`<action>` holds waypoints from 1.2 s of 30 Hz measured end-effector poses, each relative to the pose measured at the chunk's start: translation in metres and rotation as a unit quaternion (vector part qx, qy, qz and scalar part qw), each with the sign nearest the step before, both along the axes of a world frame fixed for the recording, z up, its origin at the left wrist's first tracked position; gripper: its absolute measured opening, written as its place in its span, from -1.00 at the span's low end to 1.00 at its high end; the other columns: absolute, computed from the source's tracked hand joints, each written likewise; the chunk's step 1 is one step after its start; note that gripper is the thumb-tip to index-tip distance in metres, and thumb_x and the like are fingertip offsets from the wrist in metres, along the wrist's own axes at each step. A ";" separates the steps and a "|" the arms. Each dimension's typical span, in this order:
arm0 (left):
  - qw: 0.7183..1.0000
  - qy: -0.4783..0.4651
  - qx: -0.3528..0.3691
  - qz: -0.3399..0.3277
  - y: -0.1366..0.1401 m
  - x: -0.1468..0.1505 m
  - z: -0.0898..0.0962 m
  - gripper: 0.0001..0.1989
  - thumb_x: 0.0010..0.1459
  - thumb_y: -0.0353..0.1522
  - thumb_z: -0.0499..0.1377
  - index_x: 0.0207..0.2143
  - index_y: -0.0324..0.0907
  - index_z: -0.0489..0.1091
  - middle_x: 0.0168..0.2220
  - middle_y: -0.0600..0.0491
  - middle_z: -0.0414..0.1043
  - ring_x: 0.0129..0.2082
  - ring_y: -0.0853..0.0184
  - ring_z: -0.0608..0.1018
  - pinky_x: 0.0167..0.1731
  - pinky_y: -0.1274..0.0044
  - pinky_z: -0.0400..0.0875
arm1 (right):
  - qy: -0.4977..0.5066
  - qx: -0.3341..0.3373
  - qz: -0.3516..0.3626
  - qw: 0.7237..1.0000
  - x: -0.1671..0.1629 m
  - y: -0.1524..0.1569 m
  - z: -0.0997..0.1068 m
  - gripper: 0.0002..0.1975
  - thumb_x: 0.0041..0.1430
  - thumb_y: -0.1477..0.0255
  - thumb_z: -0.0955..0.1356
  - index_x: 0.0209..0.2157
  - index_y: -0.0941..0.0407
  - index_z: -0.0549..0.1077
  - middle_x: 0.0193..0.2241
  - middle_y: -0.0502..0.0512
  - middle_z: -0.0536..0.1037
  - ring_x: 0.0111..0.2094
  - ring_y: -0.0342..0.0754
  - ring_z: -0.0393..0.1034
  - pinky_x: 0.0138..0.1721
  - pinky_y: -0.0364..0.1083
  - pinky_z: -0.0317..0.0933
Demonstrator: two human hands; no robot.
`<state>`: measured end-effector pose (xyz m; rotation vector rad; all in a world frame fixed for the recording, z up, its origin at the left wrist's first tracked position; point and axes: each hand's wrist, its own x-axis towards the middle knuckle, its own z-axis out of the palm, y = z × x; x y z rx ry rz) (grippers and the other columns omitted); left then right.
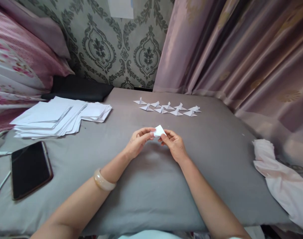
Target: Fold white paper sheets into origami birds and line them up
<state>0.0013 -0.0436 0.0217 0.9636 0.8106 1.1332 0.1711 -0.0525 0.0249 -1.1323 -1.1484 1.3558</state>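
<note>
Pale clothing point(149, 234) lay nearest the camera, at six o'clock, with the left forearm point(77, 205) rising from seven o'clock and the right forearm point(208, 192) from five. A cream bangle point(104, 181) circled the left wrist. Near the middle of the view, both hands met at one small folded paper point(159, 130), white, held above the grey-covered table point(216, 146) with a corner pointing towards twelve o'clock. The left hand point(139, 142) pinched it from nine o'clock between thumb and fingers; the right hand point(175, 146) gripped it from three o'clock, its thumb across the near corner.

Beyond the paper, between twelve and one o'clock, nine folded white figures point(168, 106) stood on the table in two rows, five behind and four in front. Stacks of white sheets point(49, 114) lay at nine o'clock, their edges uneven, with a folded black item point(79, 89) behind them at ten. A dark-screened phone point(30, 171) rested between eight and nine o'clock, a white cord point(1, 153) at its left side. Crumpled pale cloth point(278, 176) lay between three and four. Patterned wallpaper point(99, 49) filled eleven o'clock, and mauve curtains point(231, 49) hung at two.
</note>
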 end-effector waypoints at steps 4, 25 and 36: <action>0.997 -0.065 -0.044 -0.028 0.000 0.000 -0.001 -0.69 -0.03 -0.33 0.33 -0.20 -0.26 0.50 -0.21 -0.08 0.52 -0.25 0.32 0.53 -0.11 0.40 0.39 | 0.001 0.017 0.001 1.000 -0.001 -0.002 -0.004 -0.61 -0.08 0.22 0.49 -0.21 0.09 0.48 -0.40 0.03 0.58 -0.40 -0.10 0.45 -0.42 -0.12 0.29; 0.989 -0.112 -0.088 -0.043 0.003 0.002 -0.006 -0.64 -0.09 -0.46 0.37 -0.17 -0.28 0.48 -0.24 -0.06 0.52 -0.24 0.32 0.53 -0.12 0.44 0.33 | 0.077 -0.005 -0.017 0.997 -0.010 0.000 -0.016 -0.61 -0.08 0.25 0.49 -0.20 0.09 0.45 -0.37 0.00 0.55 -0.42 -0.13 0.44 -0.51 -0.18 0.25; 0.990 -0.087 -0.101 -0.035 0.004 0.003 -0.007 -0.68 -0.05 -0.40 0.35 -0.19 -0.29 0.50 -0.20 -0.07 0.51 -0.24 0.35 0.52 -0.16 0.49 0.33 | 0.047 0.005 -0.037 0.998 -0.012 0.000 -0.017 -0.67 -0.03 0.25 0.46 -0.23 0.09 0.45 -0.38 0.02 0.56 -0.43 -0.13 0.45 -0.50 -0.17 0.27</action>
